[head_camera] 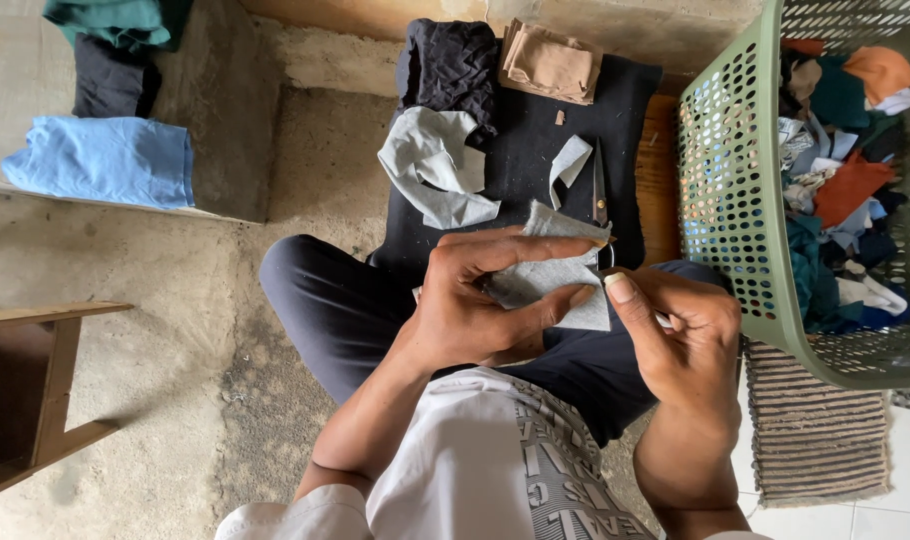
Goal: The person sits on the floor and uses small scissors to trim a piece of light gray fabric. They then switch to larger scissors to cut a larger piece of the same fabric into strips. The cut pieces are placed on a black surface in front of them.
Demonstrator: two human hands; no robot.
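Both hands up over the lap, pinching a small folded piece of grey fabric (555,275): left hand (475,300) wrapped around its near side with fingers across the top and thumb underneath, right hand (680,335) gripping its right edge with the thumb pressed on. Just beyond, on a black cloth mat (535,150), lying flat: dark-handled scissors (600,190), a crumpled pale grey scrap (435,165) and a folded tan cloth stack (550,62). Off to the right, a green perforated plastic basket (735,180) stuffed with mixed coloured rags.

One head-worn camera looks steeply down, close over the lap; floor and green basket (735,200) fill its edges.
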